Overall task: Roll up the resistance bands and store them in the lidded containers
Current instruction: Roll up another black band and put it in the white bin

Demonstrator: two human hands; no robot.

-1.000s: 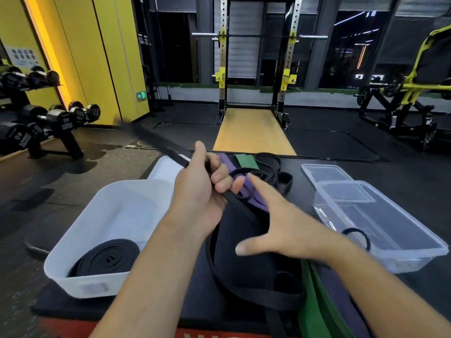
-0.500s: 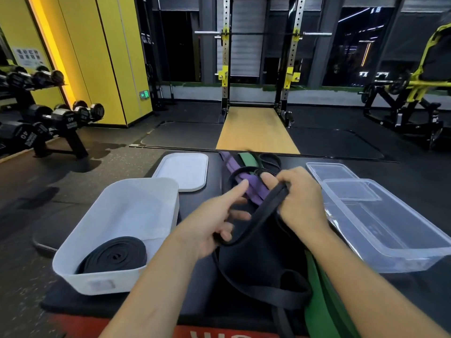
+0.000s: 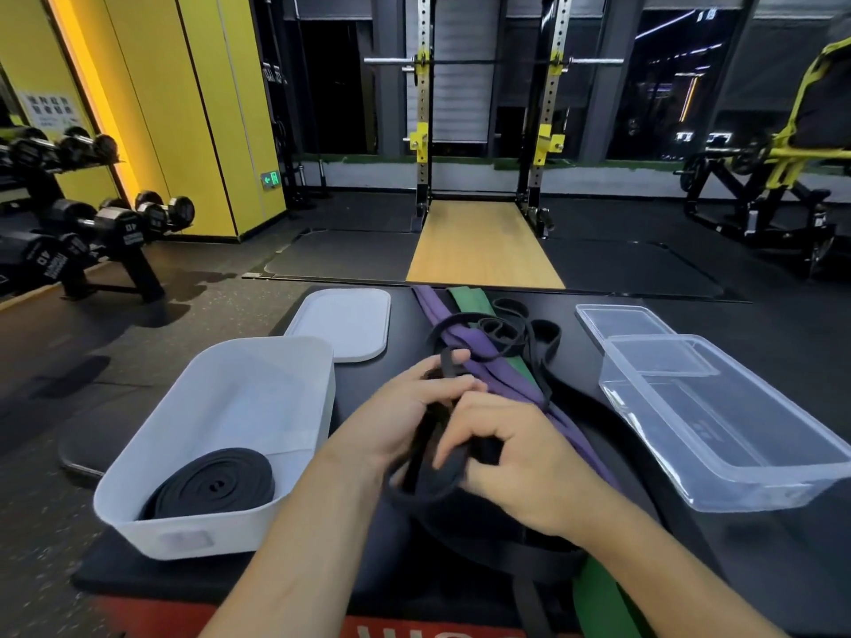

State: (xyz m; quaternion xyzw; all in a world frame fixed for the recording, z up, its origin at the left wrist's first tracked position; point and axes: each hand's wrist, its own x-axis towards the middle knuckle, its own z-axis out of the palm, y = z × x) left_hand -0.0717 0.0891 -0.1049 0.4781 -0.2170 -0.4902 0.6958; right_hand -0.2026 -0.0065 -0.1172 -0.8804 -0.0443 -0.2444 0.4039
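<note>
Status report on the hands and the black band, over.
Left hand and right hand both grip black band, not yet rolled. One rolled band sits in white container. Purple band lies close beside.

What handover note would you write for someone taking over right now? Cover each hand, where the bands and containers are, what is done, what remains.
Hands: left hand and right hand both grip one loose black band, not yet rolled.
Done: white container, on the left, holds one rolled black band; white lid lies behind it.
Clear container, on the right: nothing seen inside; clear lid behind it.
Remaining: roll this band, the purple band, green band and thin black bands; store; fit lids.
</note>
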